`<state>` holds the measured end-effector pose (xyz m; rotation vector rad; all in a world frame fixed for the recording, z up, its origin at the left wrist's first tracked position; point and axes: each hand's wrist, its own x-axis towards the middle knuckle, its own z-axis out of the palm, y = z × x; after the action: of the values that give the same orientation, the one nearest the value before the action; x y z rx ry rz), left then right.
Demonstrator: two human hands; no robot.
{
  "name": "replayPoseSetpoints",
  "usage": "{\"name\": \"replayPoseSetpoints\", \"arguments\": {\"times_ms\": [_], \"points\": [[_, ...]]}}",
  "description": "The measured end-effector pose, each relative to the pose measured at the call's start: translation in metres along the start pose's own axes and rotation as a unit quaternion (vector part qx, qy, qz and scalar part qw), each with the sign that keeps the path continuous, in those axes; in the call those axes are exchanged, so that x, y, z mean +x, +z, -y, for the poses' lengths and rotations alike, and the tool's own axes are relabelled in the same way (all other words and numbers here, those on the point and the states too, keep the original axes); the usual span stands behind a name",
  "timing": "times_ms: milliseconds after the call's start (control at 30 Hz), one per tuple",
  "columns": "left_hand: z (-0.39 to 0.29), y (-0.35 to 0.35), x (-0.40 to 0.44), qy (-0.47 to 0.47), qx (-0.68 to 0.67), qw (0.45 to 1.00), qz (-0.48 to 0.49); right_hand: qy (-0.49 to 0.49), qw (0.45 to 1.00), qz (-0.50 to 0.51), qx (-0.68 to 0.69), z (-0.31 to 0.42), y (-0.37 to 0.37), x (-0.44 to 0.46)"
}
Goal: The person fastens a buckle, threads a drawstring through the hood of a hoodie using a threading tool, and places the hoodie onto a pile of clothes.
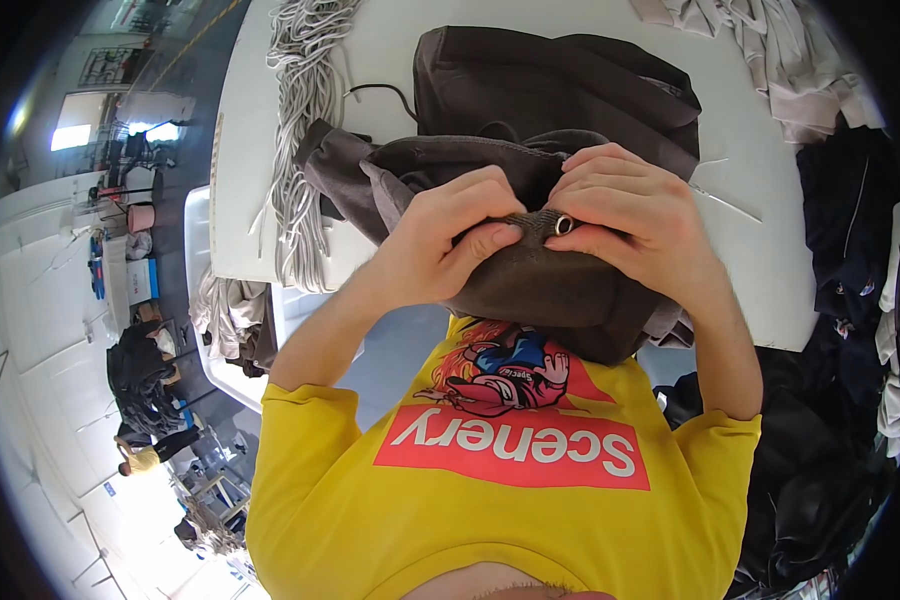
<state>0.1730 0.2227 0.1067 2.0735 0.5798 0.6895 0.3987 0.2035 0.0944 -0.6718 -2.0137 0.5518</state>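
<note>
A dark brown hooded garment [560, 85] lies bunched on the white table and hangs over its near edge toward my body. My left hand [455, 235] pinches the ribbed edge of the cloth between thumb and fingers. Close beside it, my right hand [635, 220] grips the same edge, its thumb below and fingers above. A round metal eyelet [563, 225] shows in the cloth between both hands, near the right thumb. A dark cord [385, 88] sticks out from the garment's far left side.
A thick bundle of light grey cords [305, 150] drapes across the left of the white table [770, 260]. A thin pale tool [725, 200] lies to the right. Beige cloth [790, 70] and dark garments [840, 230] are piled at right. A white bin [198, 260] stands at left.
</note>
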Motion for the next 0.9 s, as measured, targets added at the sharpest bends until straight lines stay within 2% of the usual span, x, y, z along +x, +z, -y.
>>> {"name": "replayPoseSetpoints", "arguments": {"times_ms": [133, 200, 267, 400, 633, 700, 900], "points": [[0.001, 0.005, -0.002, 0.027, -0.007, 1.000, 0.000, -0.002, 1.000, -0.001, 0.023, 0.003, 0.002, 0.002], [0.002, 0.010, -0.006, 0.000, -0.046, 0.998, -0.047, -0.001, 1.000, -0.002, 0.029, 0.005, 0.003, 0.001], [0.001, 0.012, -0.006, -0.002, -0.063, 0.997, -0.042, 0.022, 0.999, 0.012, 0.045, 0.005, 0.004, 0.001], [0.002, 0.018, -0.009, -0.012, -0.063, 0.997, -0.033, 0.016, 0.999, -0.001, 0.038, 0.006, 0.005, 0.000], [-0.004, 0.004, -0.002, -0.006, -0.080, 0.997, -0.006, 0.014, 0.999, 0.035, 0.009, 0.011, 0.004, -0.002], [-0.005, -0.003, -0.001, -0.034, -0.047, 0.996, 0.067, 0.016, 0.999, 0.044, -0.001, 0.011, 0.004, -0.002], [-0.012, -0.014, 0.005, -0.018, -0.007, 0.987, 0.157, 0.050, 0.994, 0.077, 0.062, 0.012, 0.007, -0.005]]}}
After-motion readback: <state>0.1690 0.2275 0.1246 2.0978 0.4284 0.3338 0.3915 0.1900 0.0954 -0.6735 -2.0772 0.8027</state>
